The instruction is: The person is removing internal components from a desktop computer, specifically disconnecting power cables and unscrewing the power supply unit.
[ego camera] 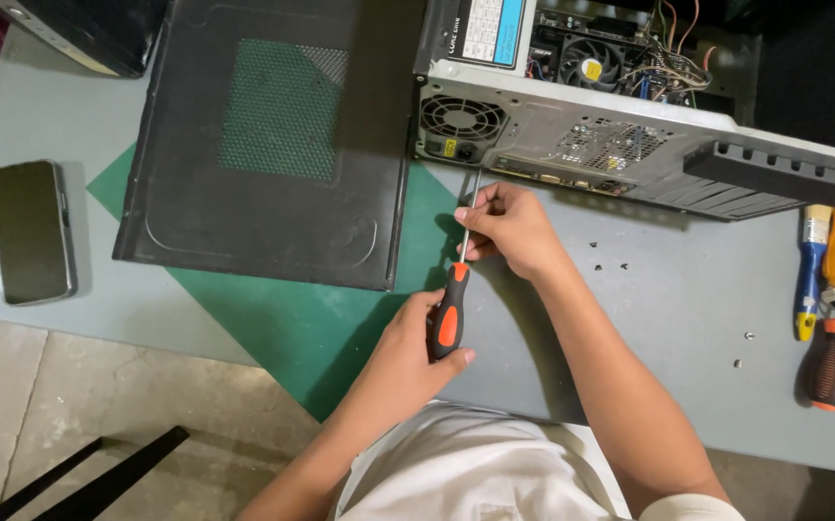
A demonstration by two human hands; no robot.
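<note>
A screwdriver (449, 314) with a black and orange handle points away from me at the back of an open computer case (572, 145) lying on its side. My left hand (408, 352) grips the handle. My right hand (506, 230) pinches the metal shaft (472, 198) just below the case's rear panel, near the power supply fan grille (461, 121). The tip touches the lower edge of the rear panel.
The black side panel (273, 145) lies flat on a green mat (311, 318). A phone (29, 232) rests at the table's left. Loose screws (611, 256) lie right of my arm. Several tools (828, 299) with orange, blue and yellow handles sit at the right edge.
</note>
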